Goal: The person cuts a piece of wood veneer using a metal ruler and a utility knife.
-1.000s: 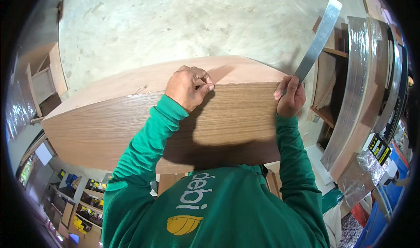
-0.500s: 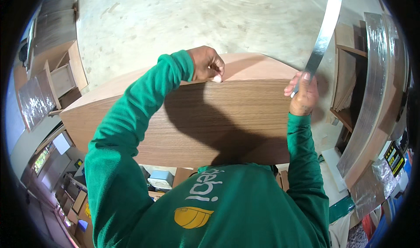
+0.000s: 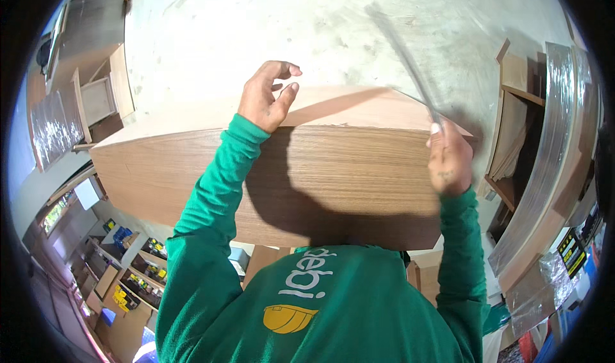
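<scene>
A long wooden piece (image 3: 359, 171) stretches across in front of me, with a brown wood-grain face toward me and a pale pinkish top (image 3: 339, 104). My left hand (image 3: 266, 97) is raised over the pale top near its middle. Thumb and fingers are curved and apart, with nothing between them. Toward the piece's right end, my right hand (image 3: 450, 161) grips one end of a thin, flat metal strip (image 3: 407, 59). The strip points up and to the left, blurred by motion and seen nearly edge-on. A dark shadow falls across the wood-grain face.
Open wooden cabinet frames (image 3: 519, 120) stand at the right, beside long plastic-wrapped panels (image 3: 544, 164). More wooden boxes (image 3: 99, 104) are at the left. Shelves with tools and yellow items (image 3: 125, 296) lie at the lower left. Pale floor (image 3: 256, 24) extends beyond the wooden piece.
My left hand has left the edge of the wood and moved left, its fingers spreading from a pinch. The metal strip has swung from leaning right to leaning left, its flat side turning away.
</scene>
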Demonstrator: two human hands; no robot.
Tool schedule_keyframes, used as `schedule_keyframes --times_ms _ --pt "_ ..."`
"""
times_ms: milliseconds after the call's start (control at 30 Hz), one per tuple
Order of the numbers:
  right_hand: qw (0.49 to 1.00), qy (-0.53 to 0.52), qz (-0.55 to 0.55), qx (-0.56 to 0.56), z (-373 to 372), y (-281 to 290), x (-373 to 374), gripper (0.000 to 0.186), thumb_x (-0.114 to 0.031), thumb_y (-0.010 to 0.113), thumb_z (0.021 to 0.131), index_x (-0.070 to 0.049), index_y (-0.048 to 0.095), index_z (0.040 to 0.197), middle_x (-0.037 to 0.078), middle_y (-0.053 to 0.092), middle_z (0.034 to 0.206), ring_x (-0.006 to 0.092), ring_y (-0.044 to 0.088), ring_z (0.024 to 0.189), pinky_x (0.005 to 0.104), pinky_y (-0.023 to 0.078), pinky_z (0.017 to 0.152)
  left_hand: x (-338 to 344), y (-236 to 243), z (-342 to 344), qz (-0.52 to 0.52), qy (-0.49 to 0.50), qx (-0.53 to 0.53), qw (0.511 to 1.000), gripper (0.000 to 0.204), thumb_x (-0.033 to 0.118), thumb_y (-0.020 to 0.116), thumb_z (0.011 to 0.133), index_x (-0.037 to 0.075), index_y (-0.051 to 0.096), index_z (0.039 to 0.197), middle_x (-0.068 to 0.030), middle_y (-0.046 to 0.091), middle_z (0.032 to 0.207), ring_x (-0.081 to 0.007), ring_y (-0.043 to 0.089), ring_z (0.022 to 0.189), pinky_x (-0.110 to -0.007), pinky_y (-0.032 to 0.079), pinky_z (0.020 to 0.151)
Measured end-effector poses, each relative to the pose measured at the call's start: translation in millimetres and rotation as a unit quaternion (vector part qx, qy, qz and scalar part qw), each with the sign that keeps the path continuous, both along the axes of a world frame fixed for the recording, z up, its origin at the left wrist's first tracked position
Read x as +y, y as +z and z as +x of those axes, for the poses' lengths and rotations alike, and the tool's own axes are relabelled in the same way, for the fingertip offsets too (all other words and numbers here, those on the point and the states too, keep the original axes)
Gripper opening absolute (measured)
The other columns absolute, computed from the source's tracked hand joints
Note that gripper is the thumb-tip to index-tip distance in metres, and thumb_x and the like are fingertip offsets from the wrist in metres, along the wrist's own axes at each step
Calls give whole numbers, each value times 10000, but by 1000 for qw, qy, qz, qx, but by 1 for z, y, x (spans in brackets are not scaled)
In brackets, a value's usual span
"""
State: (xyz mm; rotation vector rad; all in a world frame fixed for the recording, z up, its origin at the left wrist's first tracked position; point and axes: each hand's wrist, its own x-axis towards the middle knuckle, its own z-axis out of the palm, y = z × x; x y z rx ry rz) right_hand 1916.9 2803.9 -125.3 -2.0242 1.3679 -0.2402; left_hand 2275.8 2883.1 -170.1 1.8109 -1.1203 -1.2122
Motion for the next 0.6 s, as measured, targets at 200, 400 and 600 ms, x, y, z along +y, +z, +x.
schedule_keyframes --times_ms 200,400,600 --pt "933 285 -3 221 85 65 10 161 -114 614 896 -6 651 1009 167 680 959 326 721 867 430 604 698 35 24 7 -75 -191 -108 973 514 329 690 962 -6 621 1346 -237 609 1405 -410 583 1292 -469 463 1102" --pt "889 360 -7 283 127 90 19 167 -112 610 874 20 649 970 157 669 916 281 733 832 408 623 652 60 15 7 19 -260 -179 949 607 491 731 912 74 649 1345 -149 721 1221 -372 640 1204 -589 457 1071" --pt "892 349 -10 287 130 82 27 139 -129 609 881 -9 650 940 139 642 857 290 720 761 424 603 616 61 4 2 -78 -250 -239 935 704 558 740 865 95 610 1379 -156 722 1220 -402 665 1162 -582 487 1041"
